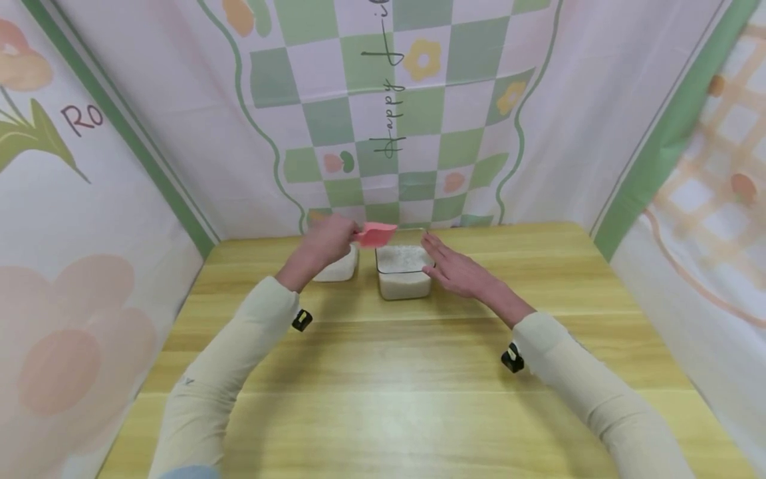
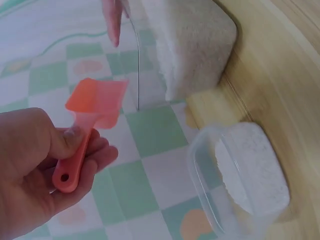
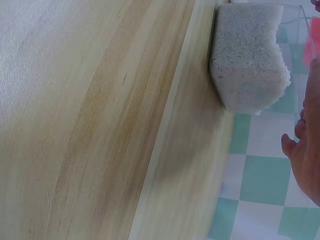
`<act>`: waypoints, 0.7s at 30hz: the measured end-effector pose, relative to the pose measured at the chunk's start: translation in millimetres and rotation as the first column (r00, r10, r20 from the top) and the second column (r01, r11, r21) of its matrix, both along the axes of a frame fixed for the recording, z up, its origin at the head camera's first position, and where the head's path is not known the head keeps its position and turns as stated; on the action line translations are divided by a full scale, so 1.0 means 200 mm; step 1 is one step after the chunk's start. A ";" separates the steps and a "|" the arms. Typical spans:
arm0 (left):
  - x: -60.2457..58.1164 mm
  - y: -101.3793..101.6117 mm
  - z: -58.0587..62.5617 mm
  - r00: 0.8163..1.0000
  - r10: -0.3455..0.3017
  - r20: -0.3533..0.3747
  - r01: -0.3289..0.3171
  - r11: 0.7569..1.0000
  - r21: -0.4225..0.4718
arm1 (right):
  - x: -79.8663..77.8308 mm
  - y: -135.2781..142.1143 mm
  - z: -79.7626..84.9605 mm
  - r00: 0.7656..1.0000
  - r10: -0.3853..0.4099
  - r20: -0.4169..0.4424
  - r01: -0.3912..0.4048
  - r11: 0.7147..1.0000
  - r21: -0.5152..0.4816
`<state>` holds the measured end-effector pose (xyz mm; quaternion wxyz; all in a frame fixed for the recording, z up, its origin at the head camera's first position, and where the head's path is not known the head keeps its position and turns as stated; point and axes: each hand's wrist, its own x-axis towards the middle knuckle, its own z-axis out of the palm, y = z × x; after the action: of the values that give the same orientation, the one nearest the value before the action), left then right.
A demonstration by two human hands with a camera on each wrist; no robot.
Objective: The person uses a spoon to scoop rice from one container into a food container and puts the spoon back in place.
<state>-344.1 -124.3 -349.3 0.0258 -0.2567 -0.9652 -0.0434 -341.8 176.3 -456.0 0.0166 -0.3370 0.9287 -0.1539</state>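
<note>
My left hand (image 1: 329, 243) grips the handle of a pink scoop (image 1: 377, 234), thumb pressed along it in the left wrist view. The scoop is in the air at the left rim of a clear rectangular container (image 1: 405, 287), which holds white rice (image 3: 250, 55) well below its rim. No rice shows in the scoop (image 2: 97, 102). My right hand (image 1: 457, 269) is at the container's right side, fingers extended near its rim; whether they touch it is hard to tell. Under my left hand stands a smaller clear container (image 1: 338, 271) with white grains in it.
Both containers stand near the back of a wooden table (image 1: 383, 386). Directly behind them hangs a green-and-white checked curtain (image 1: 419, 120). Printed fabric walls (image 1: 90, 266) border the left and right sides.
</note>
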 end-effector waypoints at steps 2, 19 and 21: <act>0.00 0.04 -0.01 0.999 -0.015 -0.043 0.012 0.998 -0.067 | 0.00 0.00 0.00 1.000 0.001 -0.002 -0.001 1.000 -0.003; -0.03 0.34 -0.08 0.987 -0.084 -0.140 0.035 0.946 -0.321 | 0.01 -0.01 -0.01 1.000 -0.022 0.005 0.022 1.000 0.008; -0.04 0.38 -0.09 0.987 -0.093 -0.133 0.042 0.938 -0.344 | 0.01 -0.01 -0.01 1.000 -0.030 0.002 0.030 1.000 0.008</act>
<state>-352.8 -48.8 -366.5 0.0507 -0.2930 -0.9441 0.1424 -340.1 173.8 -457.7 0.0165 -0.3226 0.9343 -0.1508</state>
